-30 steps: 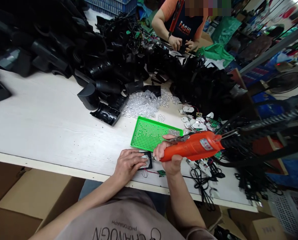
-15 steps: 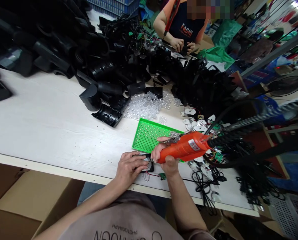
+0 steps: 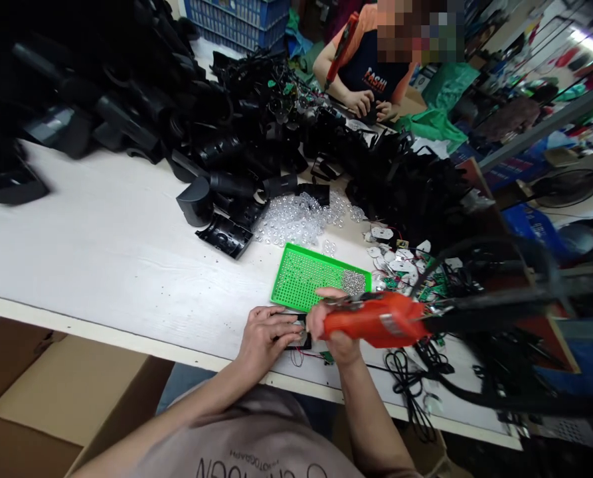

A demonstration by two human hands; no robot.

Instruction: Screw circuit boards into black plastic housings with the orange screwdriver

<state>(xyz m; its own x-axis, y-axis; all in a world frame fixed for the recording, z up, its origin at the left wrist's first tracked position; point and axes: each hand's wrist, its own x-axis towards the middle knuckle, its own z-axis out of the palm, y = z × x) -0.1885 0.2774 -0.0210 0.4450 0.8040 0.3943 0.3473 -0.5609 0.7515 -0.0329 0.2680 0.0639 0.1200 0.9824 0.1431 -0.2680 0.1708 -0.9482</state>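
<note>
Head view: a white table [image 3: 101,265] carries a heap of black housings [image 3: 141,113] along its far side, then a spill of clear lenses [image 3: 296,219] and a green tray [image 3: 301,275] nearer the front. Across the table, a co-worker's hands [image 3: 368,103] are close together. At the near edge, the left hand [image 3: 266,335] lies spread, fingers pressing a small black part [image 3: 303,340]. The right hand [image 3: 333,325] is clamped around an orange screwdriver [image 3: 376,320], its tip at that part.

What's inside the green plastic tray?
Heaped small silver screws fill the far right corner of the green plastic tray; the right hand and orange power screwdriver hide its near right corner.
</note>
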